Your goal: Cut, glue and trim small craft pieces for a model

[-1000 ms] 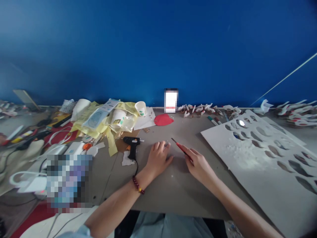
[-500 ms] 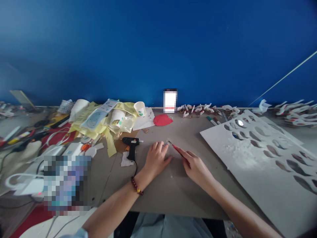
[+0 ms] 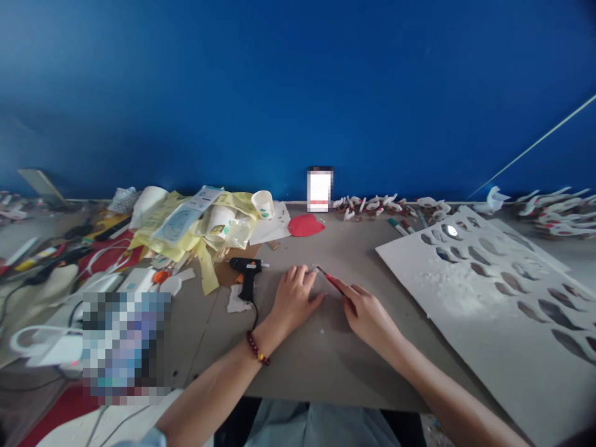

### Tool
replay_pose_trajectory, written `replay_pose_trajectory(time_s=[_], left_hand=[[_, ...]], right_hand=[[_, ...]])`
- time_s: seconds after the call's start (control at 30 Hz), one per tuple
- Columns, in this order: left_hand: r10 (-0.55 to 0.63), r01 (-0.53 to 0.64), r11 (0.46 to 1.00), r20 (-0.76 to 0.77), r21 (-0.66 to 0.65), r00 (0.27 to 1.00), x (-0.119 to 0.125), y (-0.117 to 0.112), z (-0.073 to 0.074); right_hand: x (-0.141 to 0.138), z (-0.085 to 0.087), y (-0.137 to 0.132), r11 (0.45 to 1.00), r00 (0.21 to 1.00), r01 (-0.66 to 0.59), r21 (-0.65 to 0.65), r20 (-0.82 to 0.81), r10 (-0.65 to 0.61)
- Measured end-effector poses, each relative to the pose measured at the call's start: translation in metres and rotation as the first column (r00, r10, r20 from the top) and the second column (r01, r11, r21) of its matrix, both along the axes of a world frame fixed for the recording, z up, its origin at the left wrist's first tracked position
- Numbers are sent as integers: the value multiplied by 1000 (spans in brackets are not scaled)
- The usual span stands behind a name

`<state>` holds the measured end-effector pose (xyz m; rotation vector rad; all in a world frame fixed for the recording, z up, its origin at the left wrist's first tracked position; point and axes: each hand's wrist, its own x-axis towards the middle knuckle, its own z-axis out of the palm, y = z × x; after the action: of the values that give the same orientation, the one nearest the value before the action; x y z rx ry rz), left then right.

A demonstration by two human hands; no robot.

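Note:
My right hand is closed around a red-handled craft knife. The knife slants up and left, its thin blade near the tabletop just beside my left index finger. My left hand rests palm down on the table, fingers laid forward and thumb apart, pointing at the knife. Close to the blade tip and left fingertips lies a small pale scrap, too small to make out. A black glue gun lies left of my left hand, its cord running down towards my wrist.
A white sheet with leaf-shaped cutouts covers the right side. Beyond my hands are a red paper piece, a propped phone and small white bird shapes. Paper cups, yellow packaging and cables crowd the left.

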<state>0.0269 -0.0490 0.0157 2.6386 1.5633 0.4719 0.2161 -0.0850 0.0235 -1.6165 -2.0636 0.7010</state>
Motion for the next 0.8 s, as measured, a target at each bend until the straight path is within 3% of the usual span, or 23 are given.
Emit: replay_pose_trajectory(time_s=[0.47,0.8], left_hand=[[-3,3,1000,20,-25,1000,1,2,1],[-2,3,1000,30,-21,1000,-1,2,-1]], right_hand=[[-2,-1,0,1000,997,11,7,76,-12],[1,0,-1,1000,999,22,18,36,-23]])
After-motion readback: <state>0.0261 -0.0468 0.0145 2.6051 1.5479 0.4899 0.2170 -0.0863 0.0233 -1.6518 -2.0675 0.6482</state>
